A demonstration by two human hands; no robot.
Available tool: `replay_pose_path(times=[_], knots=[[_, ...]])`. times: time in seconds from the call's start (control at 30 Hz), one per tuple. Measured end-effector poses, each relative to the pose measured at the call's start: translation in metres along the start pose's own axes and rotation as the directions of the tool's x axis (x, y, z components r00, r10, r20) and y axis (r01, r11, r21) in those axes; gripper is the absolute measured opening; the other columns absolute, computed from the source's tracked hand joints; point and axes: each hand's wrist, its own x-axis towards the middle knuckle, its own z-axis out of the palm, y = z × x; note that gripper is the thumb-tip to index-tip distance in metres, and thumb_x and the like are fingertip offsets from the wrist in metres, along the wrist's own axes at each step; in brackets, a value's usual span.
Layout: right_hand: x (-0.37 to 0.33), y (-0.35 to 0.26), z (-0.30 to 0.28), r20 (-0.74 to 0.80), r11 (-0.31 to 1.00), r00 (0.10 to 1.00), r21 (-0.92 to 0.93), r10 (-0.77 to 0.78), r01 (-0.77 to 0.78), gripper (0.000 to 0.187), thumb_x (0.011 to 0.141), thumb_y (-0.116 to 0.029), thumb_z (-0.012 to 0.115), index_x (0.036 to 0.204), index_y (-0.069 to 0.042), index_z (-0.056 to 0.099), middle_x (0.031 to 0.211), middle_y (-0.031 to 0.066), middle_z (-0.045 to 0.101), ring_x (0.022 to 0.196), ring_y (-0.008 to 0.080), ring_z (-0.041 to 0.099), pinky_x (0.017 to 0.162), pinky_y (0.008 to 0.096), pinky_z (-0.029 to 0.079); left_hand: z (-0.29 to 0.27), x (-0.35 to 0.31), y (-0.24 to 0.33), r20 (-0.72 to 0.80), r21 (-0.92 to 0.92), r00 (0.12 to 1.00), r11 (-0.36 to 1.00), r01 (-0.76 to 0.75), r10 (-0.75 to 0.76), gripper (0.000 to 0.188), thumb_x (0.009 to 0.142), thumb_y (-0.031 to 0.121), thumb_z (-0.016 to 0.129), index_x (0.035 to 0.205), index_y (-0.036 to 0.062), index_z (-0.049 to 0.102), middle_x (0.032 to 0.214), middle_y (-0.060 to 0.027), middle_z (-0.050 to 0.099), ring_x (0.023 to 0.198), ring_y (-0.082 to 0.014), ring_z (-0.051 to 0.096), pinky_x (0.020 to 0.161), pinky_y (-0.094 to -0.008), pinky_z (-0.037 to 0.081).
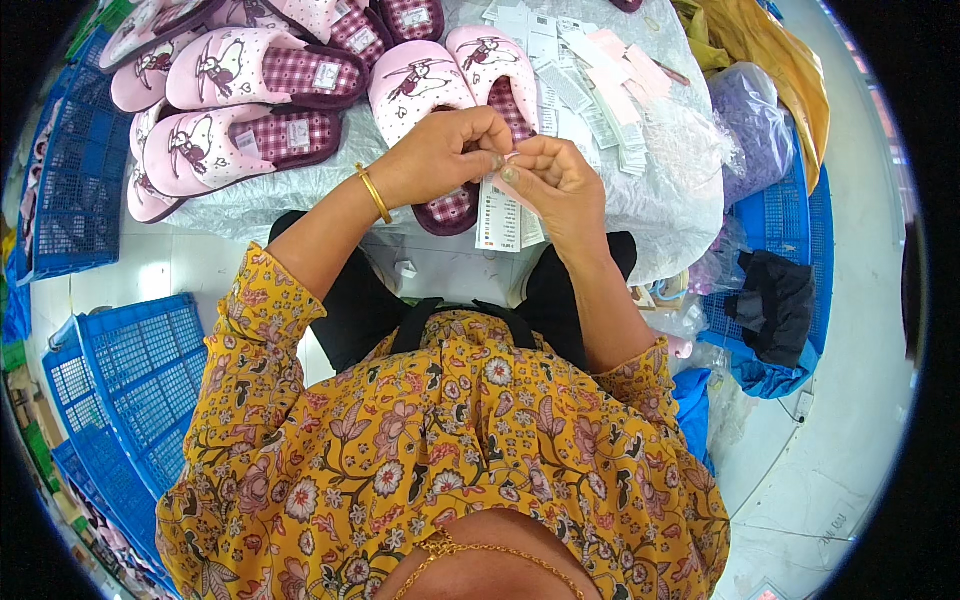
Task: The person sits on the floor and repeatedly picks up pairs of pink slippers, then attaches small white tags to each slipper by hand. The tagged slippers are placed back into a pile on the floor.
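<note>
Just over the table's near edge, my left hand and my right hand meet with thumbs and fingertips pinched together. From my right hand's pinch hangs a white printed paper tag, its top end under the thumb. What my left fingertips hold at the tag's top is too small to tell. Beneath my hands lies a pair of pink slippers, a left slipper and a right slipper, with plaid insoles and a dog drawing on the uppers. My hands partly cover both.
More pink slippers are piled on the plastic-covered table at left. Loose paper tags and clear plastic ties lie at right. Blue crates stand at left, another blue crate at right, with a purple bag.
</note>
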Motion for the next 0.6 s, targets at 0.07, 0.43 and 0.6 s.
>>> replay_pose_path(times=[0.07,0.43,0.6], knots=[[-0.001,-0.001,-0.001,-0.013,1.000,1.000,-0.011,0.007,-0.007,0.024,0.087,0.001,0.069,0.109,0.002,0.060,0.094,0.0080,0.067,0.084,0.0097,0.064,0.074,0.0223,0.055,0.002,0.000,0.002,-0.010,0.009,1.000,1.000,0.008,-0.008,0.010,0.089,-0.001,0.060,0.098,0.0028,0.058,0.083,0.0027,0.057,0.075,-0.0042,0.052,0.069,-0.0211,0.045],[0.000,-0.004,0.000,-0.060,0.998,0.998,0.061,0.031,-0.027,0.021,0.089,0.001,0.064,0.109,0.002,0.060,0.095,0.0077,0.066,0.084,0.0096,0.063,0.076,0.0233,0.053,0.006,0.002,-0.001,-0.080,-0.096,0.996,0.995,-0.033,0.025,0.005,0.088,0.004,0.062,0.092,0.0030,0.060,0.074,0.0023,0.055,0.066,-0.0049,0.048,0.061,-0.0217,0.042],[-0.007,-0.007,0.009,-0.109,0.986,0.984,0.103,0.139,-0.128,0.016,0.091,-0.002,0.063,0.106,0.000,0.060,0.094,0.0058,0.064,0.085,0.0107,0.062,0.074,0.0253,0.055,0.010,-0.004,0.004,-0.170,-0.065,0.984,0.997,0.039,-0.049,0.007,0.086,0.008,0.065,0.087,0.0048,0.059,0.070,0.0012,0.055,0.066,-0.0054,0.049,0.062,-0.0232,0.042]])
